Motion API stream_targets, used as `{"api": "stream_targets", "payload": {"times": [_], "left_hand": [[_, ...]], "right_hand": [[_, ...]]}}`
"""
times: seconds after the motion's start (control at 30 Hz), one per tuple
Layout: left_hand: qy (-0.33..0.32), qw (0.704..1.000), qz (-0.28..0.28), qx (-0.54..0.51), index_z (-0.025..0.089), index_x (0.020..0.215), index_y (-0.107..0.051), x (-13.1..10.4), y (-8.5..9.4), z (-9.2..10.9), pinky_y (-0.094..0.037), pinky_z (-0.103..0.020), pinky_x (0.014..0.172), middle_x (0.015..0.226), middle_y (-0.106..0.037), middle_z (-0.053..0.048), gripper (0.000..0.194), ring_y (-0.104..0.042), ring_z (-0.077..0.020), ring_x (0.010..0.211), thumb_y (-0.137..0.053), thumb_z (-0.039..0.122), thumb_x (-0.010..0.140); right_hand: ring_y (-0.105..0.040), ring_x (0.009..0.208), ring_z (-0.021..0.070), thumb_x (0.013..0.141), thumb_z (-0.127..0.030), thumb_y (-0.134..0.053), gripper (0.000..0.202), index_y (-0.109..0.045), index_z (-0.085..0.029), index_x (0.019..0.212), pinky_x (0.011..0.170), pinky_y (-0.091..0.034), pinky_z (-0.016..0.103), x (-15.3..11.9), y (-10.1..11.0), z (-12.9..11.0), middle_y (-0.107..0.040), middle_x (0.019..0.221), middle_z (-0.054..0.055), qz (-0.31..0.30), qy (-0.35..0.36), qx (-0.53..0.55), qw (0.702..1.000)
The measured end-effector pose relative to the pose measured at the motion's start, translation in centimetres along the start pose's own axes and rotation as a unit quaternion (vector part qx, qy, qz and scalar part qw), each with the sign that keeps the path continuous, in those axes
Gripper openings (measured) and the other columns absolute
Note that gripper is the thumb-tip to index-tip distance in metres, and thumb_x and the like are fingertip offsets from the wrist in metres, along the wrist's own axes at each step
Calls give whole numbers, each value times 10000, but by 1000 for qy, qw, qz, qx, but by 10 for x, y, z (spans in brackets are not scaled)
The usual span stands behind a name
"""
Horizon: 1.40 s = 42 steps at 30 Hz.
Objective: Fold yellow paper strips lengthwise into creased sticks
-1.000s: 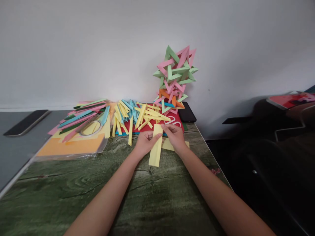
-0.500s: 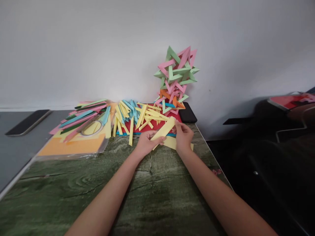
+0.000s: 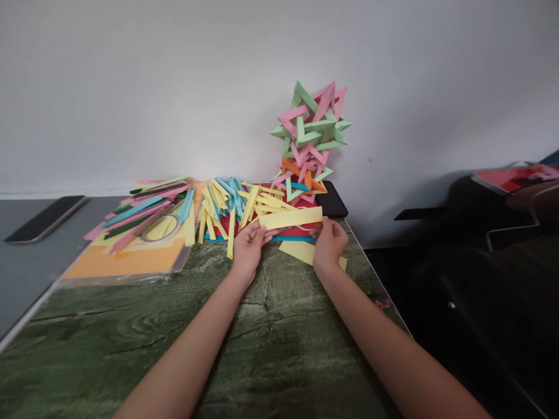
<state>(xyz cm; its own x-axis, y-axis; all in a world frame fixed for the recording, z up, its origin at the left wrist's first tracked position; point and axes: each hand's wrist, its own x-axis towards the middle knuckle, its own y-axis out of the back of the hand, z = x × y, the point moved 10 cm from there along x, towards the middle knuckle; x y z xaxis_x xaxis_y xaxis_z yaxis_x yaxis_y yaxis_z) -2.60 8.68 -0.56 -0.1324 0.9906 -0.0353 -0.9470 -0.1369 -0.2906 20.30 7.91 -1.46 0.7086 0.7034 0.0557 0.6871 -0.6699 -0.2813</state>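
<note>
A pale yellow paper strip (image 3: pixel 292 218) stretches almost level between my hands, above the table. My left hand (image 3: pixel 248 247) pinches its left end, thumb in front. At the right end, my right hand (image 3: pixel 329 241) grips the corner with its fingers curled. Below the strip, another piece of yellow paper (image 3: pixel 299 251) lies flat on the table, partly covered by my right hand. Folded yellow strips (image 3: pixel 271 201) lie in a loose pile just behind, on red paper (image 3: pixel 301 231), with folded blue strips (image 3: pixel 236 201) to their left.
Star-shaped paper models (image 3: pixel 312 125) in pink, green and orange stand against the wall. A dark phone (image 3: pixel 332 201) lies beside them. On the left are a tape roll (image 3: pixel 174 224), coloured strips (image 3: pixel 144 203), orange paper (image 3: pixel 126 262) in a plastic sleeve and another phone (image 3: pixel 46 218).
The strip has turned from a steep slant to nearly level. My left hand has shifted left and slightly up to its end, while my right hand has hardly moved.
</note>
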Motion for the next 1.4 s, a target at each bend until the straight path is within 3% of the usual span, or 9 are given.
{"api": "stream_targets", "payload": {"times": [0.2, 0.37, 0.47, 0.6, 0.73, 0.87, 1.0, 1.27, 1.4], "left_hand": [[-13, 1000, -14, 18, 134, 1009, -480, -1, -2, 3, -481, -235, 622, 726, -642, -38, 297, -639, -132, 647, -507, 303, 767], [6, 999, -38, 14, 138, 1073, -457, -2, -7, 2, -433, -196, 480, 577, -557, 33, 353, -585, -102, 484, -500, 280, 753], [1, 1000, -27, 6, 145, 1071, -454, -2, -4, 3, -412, -189, 445, 562, -534, 44, 348, -546, -87, 437, -490, 281, 752], [-13, 1000, 9, 14, 155, 1048, -489, -1, 3, 6, -417, -182, 465, 685, -593, -2, 337, -544, -79, 495, -517, 300, 745], [-18, 999, 32, 18, 172, 1065, -492, -2, 7, 6, -447, -185, 517, 904, -612, -59, 384, -586, -101, 631, -500, 402, 757], [3, 1000, -24, -7, 169, 1122, -443, -1, -4, 3, -454, -223, 479, 917, -629, -94, 528, -618, -142, 601, -355, 556, 774], [42, 997, -68, -18, 130, 982, -544, -2, -12, 1, -482, -256, 564, 908, -649, -130, 666, -641, -197, 714, -219, 660, 742], [31, 998, -45, -4, 128, 975, -567, -2, -10, 1, -495, -263, 656, 940, -652, -123, 430, -638, -209, 795, -502, 482, 739], [27, 998, -49, 2, 126, 939, -584, -2, -9, -1, -502, -265, 640, 908, -661, -106, 372, -641, -191, 757, -546, 429, 726]], "right_hand": [[-481, 424, 119, 764, -386, -334, 305, -501, -186, 605, 444, -392, 255, -6, -24, -3, -515, 497, -10, -118, -8, 40, 992], [-551, 640, 138, 763, -280, -406, 272, -543, -210, 986, 623, -445, 291, -41, -60, -40, -586, 835, 30, -298, 152, -64, 940], [-505, 969, 190, 759, -248, -459, 271, -536, -217, 1017, 854, -384, 343, -66, -70, -64, -539, 1050, 68, -335, 283, -155, 886], [-488, 1026, 200, 706, -251, -551, 209, -566, -227, 913, 847, -393, 340, -84, -76, -75, -490, 1147, 63, -368, 345, -188, 843], [-536, 956, 188, 710, -190, -538, 77, -586, -233, 753, 814, -391, 347, -85, -71, -79, -550, 1119, 37, -336, 382, -211, 834], [-571, 854, 179, 700, -154, -526, 81, -576, -216, 717, 813, -365, 353, -76, -57, -86, -636, 909, 38, -232, 412, -224, 852], [-553, 784, 176, 708, -154, -516, 115, -607, -225, 716, 778, -352, 342, -66, -51, -82, -609, 753, 17, -178, 397, -273, 858], [-507, 859, 191, 678, -131, -542, 144, -633, -242, 670, 808, -280, 358, -65, -53, -78, -579, 820, 14, -175, 390, -323, 845], [-499, 921, 201, 687, -137, -549, 163, -633, -253, 765, 847, -246, 375, -68, -60, -75, -609, 892, 10, -208, 387, -329, 836]]}}
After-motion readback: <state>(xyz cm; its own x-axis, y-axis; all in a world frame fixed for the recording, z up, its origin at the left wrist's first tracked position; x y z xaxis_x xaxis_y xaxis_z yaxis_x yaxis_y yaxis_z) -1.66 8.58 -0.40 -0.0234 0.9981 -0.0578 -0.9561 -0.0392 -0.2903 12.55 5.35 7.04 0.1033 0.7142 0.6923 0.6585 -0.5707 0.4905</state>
